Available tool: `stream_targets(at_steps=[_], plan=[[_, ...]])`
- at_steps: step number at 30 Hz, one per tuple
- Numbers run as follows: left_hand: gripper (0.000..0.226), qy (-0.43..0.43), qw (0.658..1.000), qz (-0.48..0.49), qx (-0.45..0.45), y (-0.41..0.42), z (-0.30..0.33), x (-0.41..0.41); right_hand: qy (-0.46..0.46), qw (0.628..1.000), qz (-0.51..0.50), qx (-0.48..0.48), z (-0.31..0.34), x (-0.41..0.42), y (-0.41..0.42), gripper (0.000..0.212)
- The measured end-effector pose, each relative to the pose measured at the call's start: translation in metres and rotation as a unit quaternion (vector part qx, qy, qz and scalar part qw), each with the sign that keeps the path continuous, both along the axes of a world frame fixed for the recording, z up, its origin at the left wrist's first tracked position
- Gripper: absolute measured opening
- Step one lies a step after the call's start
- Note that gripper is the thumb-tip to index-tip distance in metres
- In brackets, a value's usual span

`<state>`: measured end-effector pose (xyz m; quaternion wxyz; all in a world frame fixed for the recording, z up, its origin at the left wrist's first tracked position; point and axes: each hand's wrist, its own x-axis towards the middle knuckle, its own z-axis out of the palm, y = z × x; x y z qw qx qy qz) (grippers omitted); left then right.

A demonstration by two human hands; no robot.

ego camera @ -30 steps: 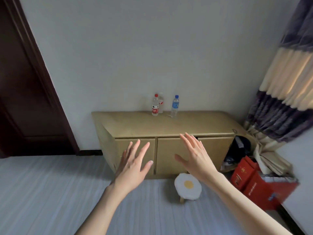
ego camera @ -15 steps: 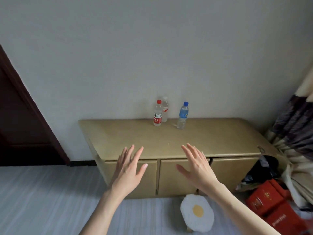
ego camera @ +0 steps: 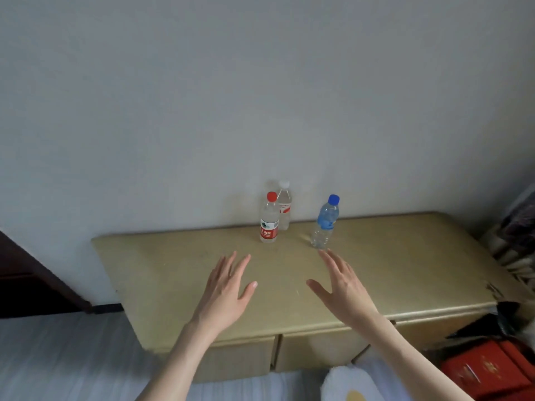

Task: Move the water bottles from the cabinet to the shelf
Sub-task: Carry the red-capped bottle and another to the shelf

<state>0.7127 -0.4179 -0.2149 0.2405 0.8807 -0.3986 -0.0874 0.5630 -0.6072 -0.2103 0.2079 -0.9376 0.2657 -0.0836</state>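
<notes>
1. Change since half a second ago: both hands now reach out over the cabinet top, nearer the bottles; before, they hung in front of its doors.
2. Left hand (ego camera: 224, 287): fingers straight and spread, holding nothing, above the cabinet (ego camera: 162, 273) top.
3. Red-capped bottle (ego camera: 269, 218): upright, just beyond the left hand's fingertips, slightly to their right.
4. White-capped bottle (ego camera: 284, 205): upright, directly behind the red-capped one, by the wall.
5. Blue-capped bottle (ego camera: 324, 222): upright, just beyond the right hand's fingertips.
6. Right hand (ego camera: 344, 287): fingers extended, thumb apart, holding nothing.
7. Red boxes (ego camera: 489, 369): on the floor, right of the right forearm.
</notes>
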Motion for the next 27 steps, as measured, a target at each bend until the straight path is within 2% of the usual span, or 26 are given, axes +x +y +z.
stream_targets(at_steps=[4,8,14,19,24,27], plan=[[0.062,0.021,0.999,-0.003,0.027,-0.06,-0.021,0.048,0.018,0.998,0.003,0.06,-0.021,0.052,-0.048,0.065],[0.06,0.043,0.999,0.022,0.0,-0.123,-0.031,0.095,0.013,0.991,-0.006,0.13,-0.035,0.12,-0.106,0.058],[0.062,0.114,0.989,0.088,-0.016,-0.2,-0.05,0.154,0.02,0.986,0.002,0.166,-0.043,0.216,-0.171,0.058],[0.066,0.17,0.978,0.107,-0.051,-0.237,-0.065,0.179,0.007,0.984,-0.008,0.178,-0.056,0.269,-0.204,0.058],[0.038,0.22,0.961,0.138,-0.09,-0.253,-0.075,0.191,0.013,0.981,-0.001,0.196,-0.068,0.299,-0.211,0.058],[0.043,0.219,0.958,0.147,-0.115,-0.252,-0.08,0.19,-0.017,0.981,-0.028,0.189,-0.073,0.306,-0.212,0.052]])
